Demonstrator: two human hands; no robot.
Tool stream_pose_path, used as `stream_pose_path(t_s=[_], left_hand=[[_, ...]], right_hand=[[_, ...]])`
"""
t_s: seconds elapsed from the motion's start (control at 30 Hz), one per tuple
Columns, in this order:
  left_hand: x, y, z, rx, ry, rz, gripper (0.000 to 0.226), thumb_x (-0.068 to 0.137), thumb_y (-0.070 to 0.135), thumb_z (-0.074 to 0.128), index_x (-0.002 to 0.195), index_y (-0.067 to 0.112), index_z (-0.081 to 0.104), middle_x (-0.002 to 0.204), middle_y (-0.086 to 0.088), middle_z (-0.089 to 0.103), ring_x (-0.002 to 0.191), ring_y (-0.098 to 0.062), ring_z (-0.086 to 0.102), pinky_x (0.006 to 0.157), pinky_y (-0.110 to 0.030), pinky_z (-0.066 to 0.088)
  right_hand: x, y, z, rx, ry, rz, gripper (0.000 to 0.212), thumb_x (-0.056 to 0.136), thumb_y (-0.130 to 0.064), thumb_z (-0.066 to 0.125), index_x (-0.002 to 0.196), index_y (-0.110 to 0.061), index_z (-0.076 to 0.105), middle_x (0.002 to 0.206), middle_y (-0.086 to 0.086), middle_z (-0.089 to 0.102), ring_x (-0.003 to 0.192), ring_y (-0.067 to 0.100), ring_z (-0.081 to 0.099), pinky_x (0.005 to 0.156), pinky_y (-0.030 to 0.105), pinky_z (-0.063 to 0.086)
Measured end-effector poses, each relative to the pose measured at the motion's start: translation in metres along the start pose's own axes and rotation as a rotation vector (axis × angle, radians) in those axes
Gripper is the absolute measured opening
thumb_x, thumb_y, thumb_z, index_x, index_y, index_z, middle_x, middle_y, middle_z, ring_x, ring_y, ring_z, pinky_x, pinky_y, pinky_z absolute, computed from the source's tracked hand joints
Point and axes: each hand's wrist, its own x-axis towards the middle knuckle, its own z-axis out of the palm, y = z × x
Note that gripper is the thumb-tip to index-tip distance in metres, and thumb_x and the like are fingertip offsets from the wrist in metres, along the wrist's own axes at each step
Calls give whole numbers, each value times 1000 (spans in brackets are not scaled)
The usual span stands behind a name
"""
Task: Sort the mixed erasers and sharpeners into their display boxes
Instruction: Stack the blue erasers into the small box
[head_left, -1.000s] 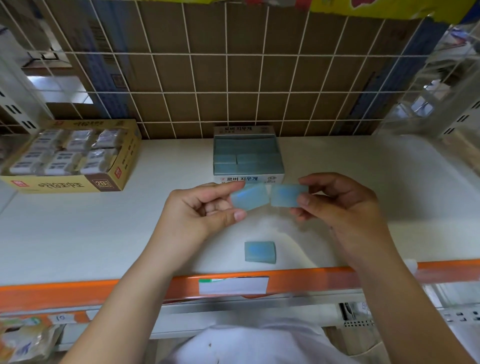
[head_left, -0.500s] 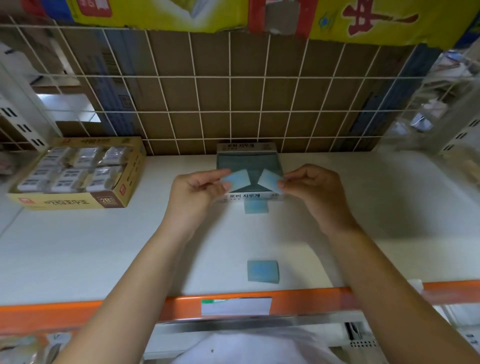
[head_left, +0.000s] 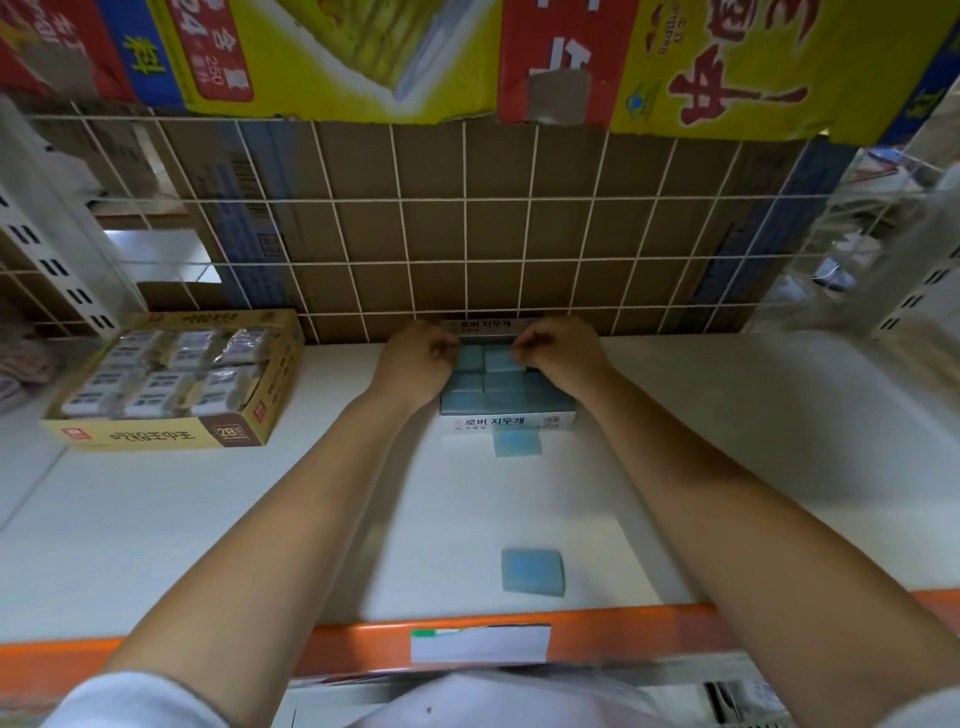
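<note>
A white shelf (head_left: 727, 467) with an orange front lip (head_left: 623, 631) ran across the view, backed by a wire grid (head_left: 467, 234) over cardboard. At its left rear stood a yellow carton (head_left: 156, 434) of wrapped erasers; at the centre rear, against the grid, stood the white display box (head_left: 511, 420) of blue erasers (head_left: 498, 400). Both arms reached over this box. The left hand (head_left: 415, 364) and right hand (head_left: 558, 358) hung over its back rows with fingers curled down; each appeared to be pressing or pinching a blue eraser (head_left: 470, 356) into place, though the fingertips were hidden, so the grip could not be told for certain. The step in hand was judged to be seating pieces flush in the rear row: this would go best by lowering each one flat, aligned with its neighbours, and releasing only once it sat level. The grid left little room behind the box; open shelf lay to the right and in front. Two loose blue erasers remained outside: one (head_left: 517, 444) just before the box front, another (head_left: 532, 571) near the orange lip, where a careless sleeve might knock it off.
</note>
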Motion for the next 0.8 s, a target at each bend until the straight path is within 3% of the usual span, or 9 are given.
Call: stream_pose_path(t_s=[0.13,0.3,0.5,0.67,0.8], left_hand=[[0,-4,-3,132,-45,55,24,92,14,49,105,7,68,110,-19,56,106,-31,48,80,-26,32],[-1,-8,-2,135,-68,66,24,93,15,50,110,8,65,112,-19,54,108,-31,47,87,-29,34],[0,-1,-11,100,-111,113,22,91,7,52,106,7,68,104,-11,55,106,-27,48,91,-26,35],[4,-5,-9,111,-113,100,25,90,2,51,105,9,69,114,-17,53,110,-30,47,95,-29,36],[3,-17,-12,162,-163,153,39,89,-5,42,118,11,63,126,-16,50,119,-32,43,103,-31,31]], right_hand=[[1,9,6,-177,-20,-51,22,90,-25,56,106,-13,66,110,7,62,104,21,53,90,32,39],[-5,16,21,-464,121,-96,30,95,-31,44,113,-16,63,130,9,48,113,31,41,87,33,36],[-7,8,21,-465,63,-32,32,95,-35,42,118,-21,58,133,8,43,120,31,33,91,37,31],[-9,3,13,-478,-19,-21,34,95,-38,40,122,-24,56,137,8,39,124,31,32,95,38,31],[-15,0,-1,-523,-74,-79,35,98,-35,37,122,-21,58,133,9,43,121,31,37,93,38,34]])
